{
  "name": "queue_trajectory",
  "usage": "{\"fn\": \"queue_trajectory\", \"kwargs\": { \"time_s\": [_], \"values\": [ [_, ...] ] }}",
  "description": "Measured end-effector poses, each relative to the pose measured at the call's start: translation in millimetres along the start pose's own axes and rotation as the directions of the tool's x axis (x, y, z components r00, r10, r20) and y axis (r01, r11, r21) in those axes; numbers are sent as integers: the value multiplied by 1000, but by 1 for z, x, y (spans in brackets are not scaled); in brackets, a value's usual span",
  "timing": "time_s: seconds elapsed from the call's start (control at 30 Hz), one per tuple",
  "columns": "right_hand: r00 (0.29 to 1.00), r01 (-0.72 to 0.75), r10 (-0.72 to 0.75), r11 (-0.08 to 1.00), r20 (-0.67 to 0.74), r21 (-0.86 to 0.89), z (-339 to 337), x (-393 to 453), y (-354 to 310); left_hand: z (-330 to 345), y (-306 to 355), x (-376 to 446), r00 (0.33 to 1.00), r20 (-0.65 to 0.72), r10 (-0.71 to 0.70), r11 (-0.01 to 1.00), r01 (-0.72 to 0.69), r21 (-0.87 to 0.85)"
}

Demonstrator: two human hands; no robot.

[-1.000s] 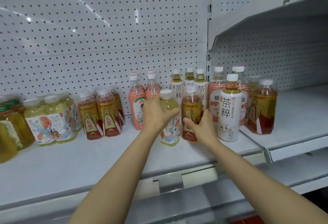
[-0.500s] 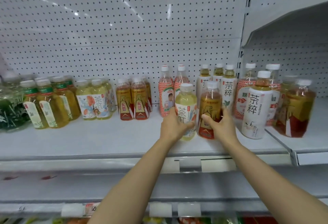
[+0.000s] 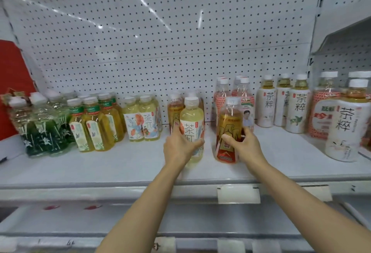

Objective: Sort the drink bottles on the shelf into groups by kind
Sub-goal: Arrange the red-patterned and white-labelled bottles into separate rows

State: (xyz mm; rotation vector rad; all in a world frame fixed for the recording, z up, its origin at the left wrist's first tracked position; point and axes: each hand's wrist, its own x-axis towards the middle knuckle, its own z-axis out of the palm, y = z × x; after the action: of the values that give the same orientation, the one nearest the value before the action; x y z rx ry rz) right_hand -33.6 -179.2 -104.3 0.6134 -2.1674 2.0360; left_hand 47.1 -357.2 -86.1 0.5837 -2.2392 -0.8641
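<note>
My left hand [image 3: 179, 147] grips a pale yellow tea bottle [image 3: 192, 120] with a white flowered label, upright over the white shelf [image 3: 124, 164]. My right hand [image 3: 244, 145] grips an amber tea bottle [image 3: 228, 126] with a gold and red label, a hand's width to its right. Behind the pale bottle stand matching amber bottles [image 3: 175, 110]; further left stand matching pale flowered bottles [image 3: 143, 120].
Along the shelf from the left stand dark green bottles [image 3: 44, 130], green-capped yellow bottles [image 3: 94, 126], red-patterned bottles [image 3: 222, 96] and white-labelled tea bottles [image 3: 281, 102]. A tall white-labelled bottle [image 3: 345, 124] stands at the far right front. A perforated back panel [image 3: 160, 42] closes the shelf.
Both hands have carried their bottles leftward along the shelf. The view has swung left too, bringing the dark green bottles and a red panel into sight.
</note>
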Motion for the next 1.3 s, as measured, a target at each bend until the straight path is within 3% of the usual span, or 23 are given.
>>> {"fn": "queue_trajectory", "kwargs": {
  "time_s": [0.23,0.47,1.03,1.3],
  "values": [
    [998,-51,46,992,40,114,77,-2,-9,-68,-76,39,987,-96,-130,990,135,45],
    [998,-31,25,992,54,120,124,-8,-19,-104,-130,64,968,-126,-216,976,217,-4],
    [1000,-17,16,999,-14,-30,169,26,-9,-89,-147,106,967,-106,-233,973,232,-23],
    [1000,24,-23,982,6,-189,174,30,-14,-82,-155,120,976,-86,-201,978,205,37]
  ]
}}
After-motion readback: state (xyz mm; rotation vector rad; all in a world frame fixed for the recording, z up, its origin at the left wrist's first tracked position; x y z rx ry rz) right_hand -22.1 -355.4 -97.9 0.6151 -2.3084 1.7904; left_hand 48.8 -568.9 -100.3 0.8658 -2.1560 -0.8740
